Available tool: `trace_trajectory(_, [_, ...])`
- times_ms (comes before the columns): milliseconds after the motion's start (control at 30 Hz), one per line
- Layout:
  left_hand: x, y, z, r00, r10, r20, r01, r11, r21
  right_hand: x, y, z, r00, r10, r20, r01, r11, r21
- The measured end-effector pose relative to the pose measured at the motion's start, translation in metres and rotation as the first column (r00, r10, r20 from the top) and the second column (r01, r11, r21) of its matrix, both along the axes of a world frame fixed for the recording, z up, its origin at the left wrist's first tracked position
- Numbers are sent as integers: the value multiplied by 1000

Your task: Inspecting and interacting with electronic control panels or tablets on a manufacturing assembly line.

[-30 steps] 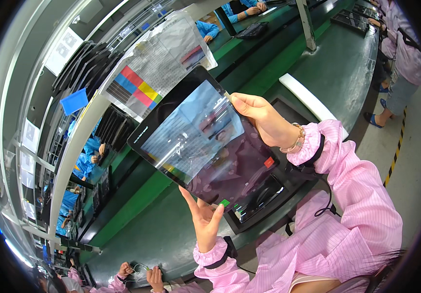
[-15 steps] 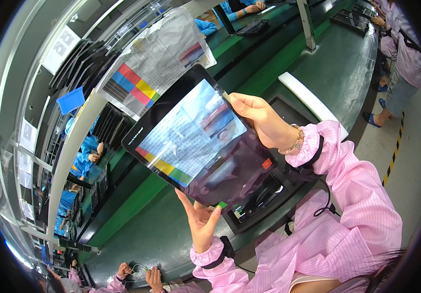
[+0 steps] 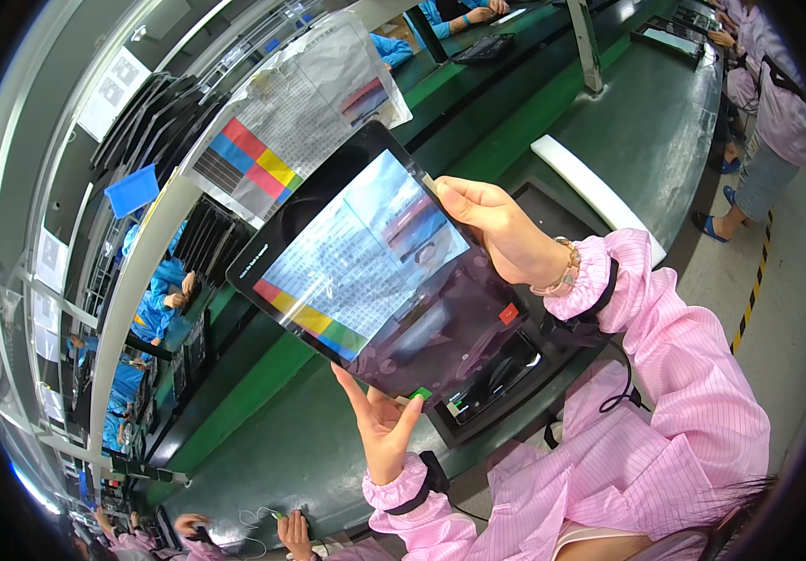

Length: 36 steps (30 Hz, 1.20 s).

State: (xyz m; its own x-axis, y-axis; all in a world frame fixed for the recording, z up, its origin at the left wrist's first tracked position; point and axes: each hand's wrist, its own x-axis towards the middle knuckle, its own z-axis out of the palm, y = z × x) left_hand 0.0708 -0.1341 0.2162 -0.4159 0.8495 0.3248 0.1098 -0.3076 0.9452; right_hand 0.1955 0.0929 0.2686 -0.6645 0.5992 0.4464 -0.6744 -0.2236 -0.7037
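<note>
A long green matte surface [image 3: 347,449] runs beneath. Above it, tilted, hangs a flat glossy black tablet [image 3: 379,271], its glass mirroring a colour chart. The right hand [image 3: 501,229] clasps its upper edge in a closed grip; the left hand [image 3: 379,430] pinches its lower corner.

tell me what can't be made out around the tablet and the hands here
All in the head view:
- Back of the tablet: faces away from the camera.
- Left hand: its fingers are hidden behind the tablet's lower edge.
- Right hand: its fingertips are hidden behind the tablet's upper edge.
- Black tray on the bench: mostly covered by the tablet.
- Print on the hanging chart: too small to read.
</note>
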Motion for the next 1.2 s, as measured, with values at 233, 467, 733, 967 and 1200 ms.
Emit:
trace_trajectory(233, [1,0,1,1000,20,-18,-20,1000,-14,-1,-1,0,999,-23,-25,23,1000,-6])
trace_trajectory(467, [-2,-2,-2,999,39,-13,-39,998,-50,0,-3,0,1000,-2,-15,2,1000,-10])
trace_trajectory(733, [3,18,-20,970,175,167,-203,966,162,2,-10,-17,999,-5,-39,5,1000,20])
trace_trajectory(967, [24,40,-37,844,105,525,-136,990,21,24,38,-12,949,305,-79,-314,935,-161])
trace_trajectory(1200, [67,91,-64,727,-145,672,158,987,42,103,96,-56,996,-78,45,80,996,-46])
